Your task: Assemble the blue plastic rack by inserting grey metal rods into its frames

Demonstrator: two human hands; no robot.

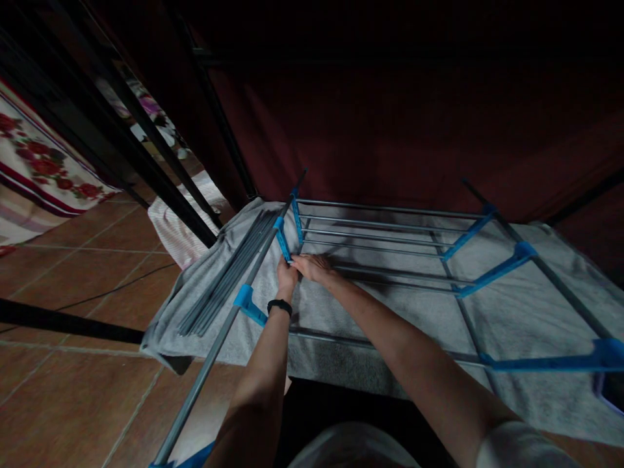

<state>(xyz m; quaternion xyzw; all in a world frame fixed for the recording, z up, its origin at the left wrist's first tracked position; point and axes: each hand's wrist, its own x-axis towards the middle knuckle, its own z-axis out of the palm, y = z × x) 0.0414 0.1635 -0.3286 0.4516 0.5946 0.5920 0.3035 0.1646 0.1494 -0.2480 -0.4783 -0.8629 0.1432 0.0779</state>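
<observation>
A partly built rack of grey metal tubes and blue plastic brackets lies on a grey cloth. My left hand (286, 278), with a dark band at its wrist, is closed round the lower end of a blue bracket (281, 239) on the left upright tube (221, 344). Right beside it, my right hand (312, 266) is closed on the left end of a metal rod (404, 273) where it meets that bracket. The fingertips of both hands almost touch and partly hide the joint. Across the rack, the rod reaches another blue bracket (494, 273) on the right upright tube (568, 292).
Several loose metal rods (224, 276) lie in a bundle left of the rack, on the grey cloth (536, 403). Dark metal posts (141, 162) stand at the left, above a tiled floor (92, 286). A dark red panel (390, 136) rises behind. A dark object (610, 390) sits at the right edge.
</observation>
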